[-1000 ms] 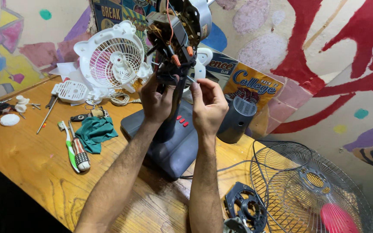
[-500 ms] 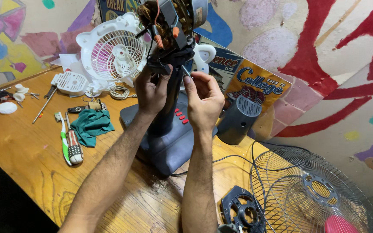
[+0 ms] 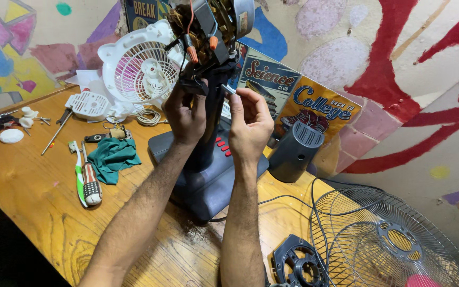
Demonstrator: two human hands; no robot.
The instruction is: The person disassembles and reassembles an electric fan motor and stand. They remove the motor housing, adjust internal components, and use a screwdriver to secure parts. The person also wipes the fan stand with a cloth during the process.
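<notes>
A dark blue stand fan base point(image 3: 216, 178) with red buttons stands on the wooden table point(image 3: 33, 202). Its neck rises to an exposed motor point(image 3: 208, 24) with copper windings and orange wire caps. My left hand point(image 3: 184, 114) grips the neck just under the motor. My right hand point(image 3: 251, 122) is beside it, pinching a small metal part point(image 3: 228, 89) between thumb and fingertips near the neck.
A small white fan point(image 3: 139, 69) stands behind, with a white grille piece point(image 3: 87, 103). A green cloth point(image 3: 113, 157), screwdrivers point(image 3: 90, 183) and small white parts point(image 3: 11, 136) lie left. A grey motor cover point(image 3: 296, 151), wire fan guard point(image 3: 383, 239) and dark plastic ring point(image 3: 298, 263) sit right.
The view has shifted slightly. My right hand has lifted a little and now pinches the small metal part beside the neck; my left hand keeps its grip.
</notes>
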